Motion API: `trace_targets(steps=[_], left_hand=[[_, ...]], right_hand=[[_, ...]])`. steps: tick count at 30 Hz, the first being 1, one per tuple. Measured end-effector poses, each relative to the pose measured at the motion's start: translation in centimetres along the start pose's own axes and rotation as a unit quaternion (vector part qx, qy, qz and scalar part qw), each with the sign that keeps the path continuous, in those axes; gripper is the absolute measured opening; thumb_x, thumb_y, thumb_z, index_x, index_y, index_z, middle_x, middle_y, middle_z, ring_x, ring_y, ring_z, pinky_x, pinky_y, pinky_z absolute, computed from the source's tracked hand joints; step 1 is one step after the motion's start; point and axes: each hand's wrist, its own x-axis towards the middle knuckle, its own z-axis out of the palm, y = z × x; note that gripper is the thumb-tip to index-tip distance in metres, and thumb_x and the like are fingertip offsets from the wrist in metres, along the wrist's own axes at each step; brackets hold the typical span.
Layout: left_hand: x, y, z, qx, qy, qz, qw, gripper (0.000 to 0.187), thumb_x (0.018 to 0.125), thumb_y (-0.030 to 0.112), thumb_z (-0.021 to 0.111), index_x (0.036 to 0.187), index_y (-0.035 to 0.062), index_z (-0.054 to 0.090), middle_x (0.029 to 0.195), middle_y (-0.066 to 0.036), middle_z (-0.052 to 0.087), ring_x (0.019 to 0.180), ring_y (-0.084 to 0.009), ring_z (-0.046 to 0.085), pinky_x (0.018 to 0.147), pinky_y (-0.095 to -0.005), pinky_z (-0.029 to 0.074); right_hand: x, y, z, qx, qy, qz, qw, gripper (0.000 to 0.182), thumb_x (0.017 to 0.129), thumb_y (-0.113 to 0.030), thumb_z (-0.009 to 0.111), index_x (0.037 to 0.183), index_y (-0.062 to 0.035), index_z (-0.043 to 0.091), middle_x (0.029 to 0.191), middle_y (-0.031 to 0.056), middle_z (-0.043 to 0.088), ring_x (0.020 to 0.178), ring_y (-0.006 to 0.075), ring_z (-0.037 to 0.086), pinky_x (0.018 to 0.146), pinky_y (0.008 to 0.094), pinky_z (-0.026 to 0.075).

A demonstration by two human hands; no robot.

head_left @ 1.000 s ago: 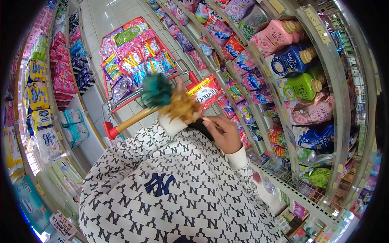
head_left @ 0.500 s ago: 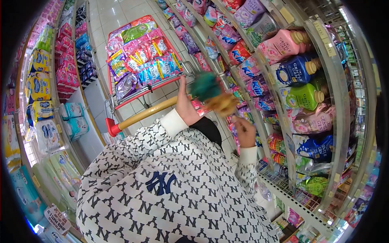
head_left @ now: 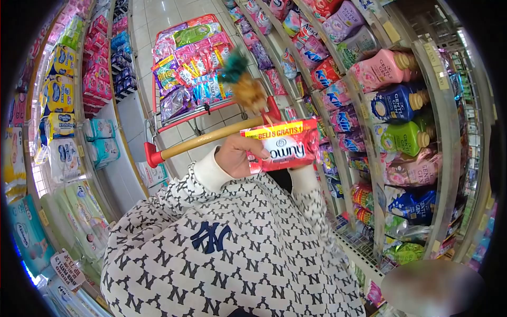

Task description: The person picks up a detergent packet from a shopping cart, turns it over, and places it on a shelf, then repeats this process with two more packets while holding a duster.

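Beyond the left hand stands a shopping cart (head_left: 193,63) full of colourful packets, and to the right of both hands run the shelves (head_left: 401,127) with bottles. The left hand (head_left: 237,157) grips the red Downy pack (head_left: 282,145) by its left edge. Above it is a feather duster (head_left: 244,84). The right hand is hidden behind the pack; its state I cannot tell.

Your left hand (head_left: 235,157) holds a packet (head_left: 282,144) in front of your chest, its thumb over the packet's left edge; your right hand is hidden behind the packet; a feather duster (head_left: 244,84) sticks up just beyond it; a shopping cart (head_left: 196,68) stands ahead of you in the aisle, full of packets, its handle bar (head_left: 206,138) nearest you; shelves (head_left: 369,121) of bottles and pouches run along your right; shelves (head_left: 79,105) of packs line your left.
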Motion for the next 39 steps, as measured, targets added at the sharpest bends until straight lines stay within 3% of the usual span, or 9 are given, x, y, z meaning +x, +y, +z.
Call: trace_targets(steps=[3, 5, 9, 11, 14, 23, 29, 35, 39], left_hand=[[-0.4, 0.0, 1.2, 0.015, 0.016, -0.054, 0.998, 0.045, 0.087, -0.002, 0.053, 0.131, -0.0071, 0.049, 0.130, -0.020, 0.058, 0.123, -0.0277, 0.056, 0.110, -0.0402, 0.040], [-0.3, -0.1, 1.3, 0.032, 0.028, -0.049, 0.998, 0.042, 0.091, 0.003, 0.053, 0.132, -0.0056, 0.049, 0.129, -0.018, 0.059, 0.122, -0.0262, 0.056, 0.109, -0.0393, 0.041], [0.2, 0.4, 1.0, 0.048, 0.060, 0.043, 0.996, 0.044, 0.092, 0.003, 0.054, 0.134, -0.0056, 0.047, 0.129, -0.019, 0.058, 0.120, -0.0267, 0.058, 0.108, -0.0392, 0.043], [0.8, 1.0, 0.6, 0.074, 0.090, 0.063, 0.991, 0.043, 0.091, 0.003, 0.054, 0.133, -0.0058, 0.048, 0.128, -0.019, 0.058, 0.118, -0.0272, 0.059, 0.106, -0.0397, 0.045], [1.7, 1.1, -0.9, 0.093, 0.130, 0.035, 0.987, 0.045, 0.091, 0.003, 0.054, 0.133, -0.0106, 0.045, 0.127, -0.022, 0.058, 0.118, -0.0305, 0.059, 0.104, -0.0411, 0.047], [7.3, -0.6, 0.3, 0.215, 0.096, -0.069, 0.969, 0.049, 0.096, 0.020, 0.048, 0.138, -0.0043, 0.042, 0.133, -0.019, 0.055, 0.118, -0.0298, 0.059, 0.100, -0.0441, 0.049], [9.3, -2.5, 2.1, 0.355, 0.063, -0.113, 0.926, 0.047, 0.090, -0.002, 0.060, 0.134, -0.0034, 0.044, 0.124, -0.013, 0.059, 0.112, -0.0212, 0.062, 0.096, -0.0352, 0.051], [13.5, -3.1, 5.3, 0.477, 0.019, -0.030, 0.878, 0.051, 0.086, -0.002, 0.065, 0.133, -0.0018, 0.045, 0.122, -0.012, 0.062, 0.106, -0.0179, 0.064, 0.089, -0.0324, 0.054], [16.4, -2.8, 8.0, 0.608, -0.097, -0.105, 0.781, 0.052, 0.086, -0.001, 0.065, 0.134, 0.0019, 0.045, 0.117, -0.011, 0.065, 0.103, -0.0154, 0.064, 0.086, -0.0298, 0.055]], right_hand=[[4.0, -8.7, 2.7, 0.084, -0.030, 0.210, 0.974, 0.044, 0.094, -0.020, 0.067, 0.135, -0.0064, 0.057, 0.105, 0.0068, 0.068, 0.096, 0.0127, 0.064, 0.080, 0.0237, 0.051], [4.6, -8.9, 2.7, 0.019, -0.037, 0.175, 0.984, 0.043, 0.093, -0.019, 0.068, 0.133, -0.0063, 0.059, 0.109, 0.0083, 0.068, 0.097, 0.0133, 0.064, 0.083, 0.0248, 0.051], [2.1, -4.5, -0.3, 0.306, -0.105, 0.051, 0.945, 0.038, 0.095, -0.018, 0.058, 0.127, 0.0018, 0.057, 0.116, 0.0126, 0.066, 0.107, 0.0231, 0.063, 0.097, 0.0340, 0.049], [-0.5, -4.8, -2.0, 0.059, 0.009, 0.112, 0.992, 0.034, 0.100, -0.020, 0.052, 0.127, 0.0007, 0.055, 0.119, 0.0116, 0.064, 0.105, 0.0214, 0.064, 0.093, 0.0336, 0.051], [-2.0, -7.2, -3.2, 0.336, 0.078, 0.184, 0.920, 0.031, 0.102, -0.020, 0.049, 0.124, 0.0006, 0.057, 0.110, 0.0084, 0.066, 0.097, 0.0143, 0.064, 0.083, 0.0288, 0.052], [-4.2, -12.0, -5.0, 0.221, 0.267, 0.115, 0.931, 0.016, 0.096, -0.016, 0.064, 0.103, -0.0016, 0.064, 0.083, 0.0002, 0.065, 0.071, 0.0049, 0.057, 0.058, 0.0221, 0.044], [-6.8, -12.1, -7.4, 0.187, 0.377, 0.051, 0.906, 0.013, 0.095, -0.015, 0.065, 0.101, -0.0038, 0.065, 0.081, -0.0009, 0.064, 0.070, 0.0050, 0.057, 0.063, 0.0220, 0.045], [-9.4, -10.6, -8.0, 0.326, 0.272, 0.016, 0.905, 0.036, 0.090, -0.009, 0.068, 0.123, -0.0066, 0.054, 0.095, -0.0014, 0.065, 0.078, 0.0062, 0.060, 0.064, 0.0220, 0.047], [-9.7, -12.0, -7.3, 0.295, 0.291, 0.026, 0.910, 0.038, 0.092, -0.014, 0.069, 0.126, -0.0070, 0.052, 0.095, 0.0005, 0.065, 0.075, 0.0073, 0.061, 0.060, 0.0217, 0.047]])
